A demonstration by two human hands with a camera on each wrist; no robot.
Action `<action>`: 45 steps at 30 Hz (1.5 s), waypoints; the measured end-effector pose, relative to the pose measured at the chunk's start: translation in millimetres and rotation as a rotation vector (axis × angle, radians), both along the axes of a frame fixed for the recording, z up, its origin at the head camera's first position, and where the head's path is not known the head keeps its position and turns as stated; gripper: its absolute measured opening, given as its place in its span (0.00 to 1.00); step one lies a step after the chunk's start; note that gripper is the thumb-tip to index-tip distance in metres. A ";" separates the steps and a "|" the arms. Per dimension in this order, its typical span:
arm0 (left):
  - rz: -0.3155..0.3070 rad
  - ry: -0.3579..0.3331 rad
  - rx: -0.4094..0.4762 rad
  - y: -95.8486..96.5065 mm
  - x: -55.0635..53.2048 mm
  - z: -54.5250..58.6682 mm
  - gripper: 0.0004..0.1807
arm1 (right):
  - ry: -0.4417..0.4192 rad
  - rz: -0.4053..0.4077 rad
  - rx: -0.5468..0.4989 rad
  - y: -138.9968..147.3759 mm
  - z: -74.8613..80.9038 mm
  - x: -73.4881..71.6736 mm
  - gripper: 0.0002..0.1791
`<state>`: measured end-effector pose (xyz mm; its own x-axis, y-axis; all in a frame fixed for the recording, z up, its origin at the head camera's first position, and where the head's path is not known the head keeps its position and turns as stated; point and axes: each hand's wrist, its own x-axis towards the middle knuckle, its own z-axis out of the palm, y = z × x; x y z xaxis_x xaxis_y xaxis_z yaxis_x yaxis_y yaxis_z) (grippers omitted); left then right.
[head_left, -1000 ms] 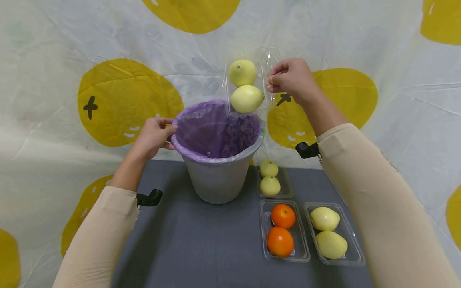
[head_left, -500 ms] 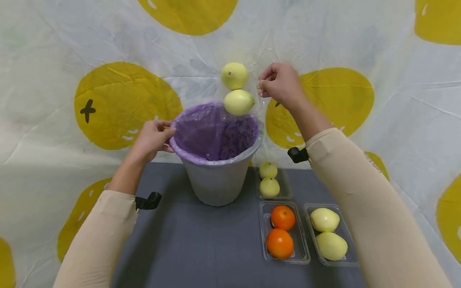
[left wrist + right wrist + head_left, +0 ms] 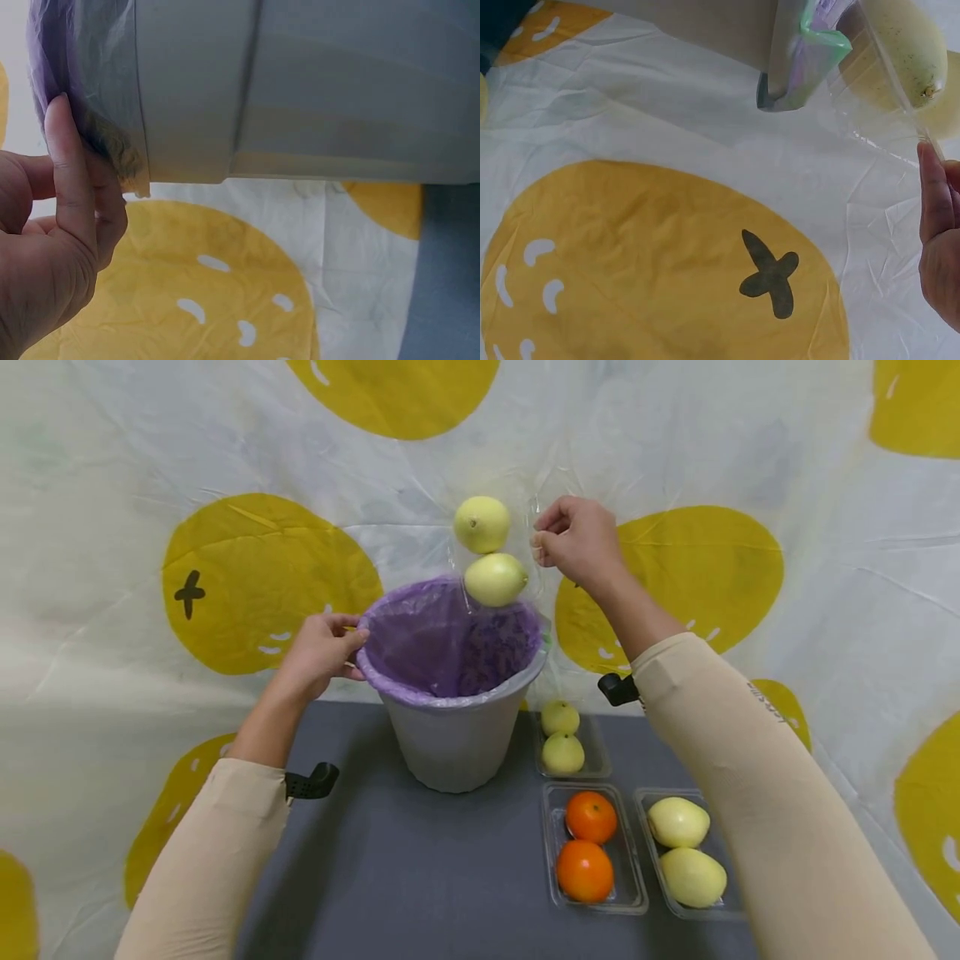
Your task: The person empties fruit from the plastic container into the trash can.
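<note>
My right hand point(image 3: 577, 539) pinches the side edge of a clear plastic tray point(image 3: 870, 142), raised over the back of a bin. Two pale yellow-green round fruits point(image 3: 495, 580), which look like pears or small melons, sit in it, one above the other. At the bin's left rim, my left hand point(image 3: 318, 652) grips the edge, with fingers on the outside in the left wrist view. The grey-white bin point(image 3: 453, 743) stands upright on the table, lined with a purple plastic bag point(image 3: 408, 643) folded over its rim. The bin's bottom inside is hidden.
Right of the bin, one clear tray holds two orange fruits point(image 3: 585, 870). Another tray beside it holds two pale yellow fruits point(image 3: 692, 877), partly behind my right sleeve. A third tray with two greenish fruits point(image 3: 562, 753) lies behind. A patterned cloth point(image 3: 420, 539) hangs behind the grey table point(image 3: 405, 877).
My right hand has moved left and slightly down with the tray, bringing the fruits further over the bin. The left hand stays at the rim.
</note>
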<state>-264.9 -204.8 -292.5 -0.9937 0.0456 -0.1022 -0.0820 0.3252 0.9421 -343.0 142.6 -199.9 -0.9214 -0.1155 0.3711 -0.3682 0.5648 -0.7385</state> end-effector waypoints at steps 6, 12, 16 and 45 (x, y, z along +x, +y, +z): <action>0.004 -0.001 0.010 3.4 -1.2 0.3 0.29 | 0.015 0.003 0.033 1.7 0.0 -3.6 0.07; 0.002 0.009 0.012 5.2 -1.8 -0.4 0.29 | 0.018 0.006 0.060 1.2 -0.7 -4.2 0.09; 0.002 0.010 0.012 4.5 -1.7 -0.8 0.30 | 0.060 0.005 0.049 -3.0 -1.6 -4.2 0.08; -0.016 0.009 0.033 9.1 -1.5 -1.9 0.29 | 0.281 -0.111 0.120 -16.3 -5.4 -3.3 0.07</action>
